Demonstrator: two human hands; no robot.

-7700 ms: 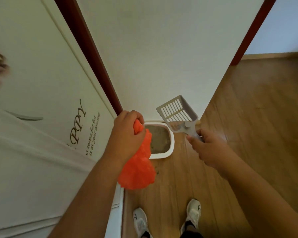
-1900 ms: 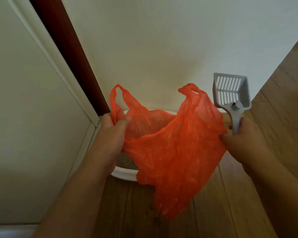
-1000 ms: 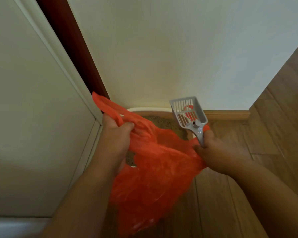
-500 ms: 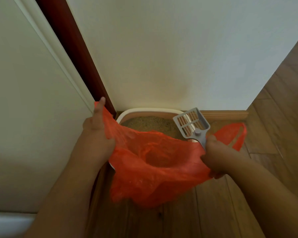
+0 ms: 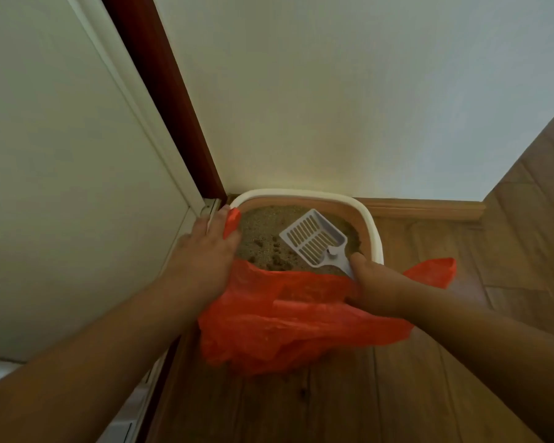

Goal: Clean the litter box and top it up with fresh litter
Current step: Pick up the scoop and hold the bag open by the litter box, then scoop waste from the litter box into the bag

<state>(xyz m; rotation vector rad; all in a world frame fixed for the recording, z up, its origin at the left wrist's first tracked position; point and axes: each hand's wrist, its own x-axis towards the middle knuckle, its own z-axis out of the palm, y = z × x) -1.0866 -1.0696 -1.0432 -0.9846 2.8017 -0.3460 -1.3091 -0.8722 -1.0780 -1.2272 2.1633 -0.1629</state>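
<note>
orange thin plastic bag (image 5: 288, 318) stretched over near rim of white-rimmed litter box (image 5: 370, 225) in floor corner; left hand (image 5: 205, 254) pinches bag handle, right hand (image 5: 376, 282) grips grey slotted plastic scoop (image 5: 312, 239) over sandy litter (image 5: 263, 241).

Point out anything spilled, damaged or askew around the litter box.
Nothing stands out. The white-rimmed litter box sits squarely in the corner, its sandy litter inside, none visible on the wooden floor. The orange plastic bag looks untorn; the grey slotted scoop looks intact.

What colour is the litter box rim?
White, over a tan inner wall: litter box rim, head view.
</note>
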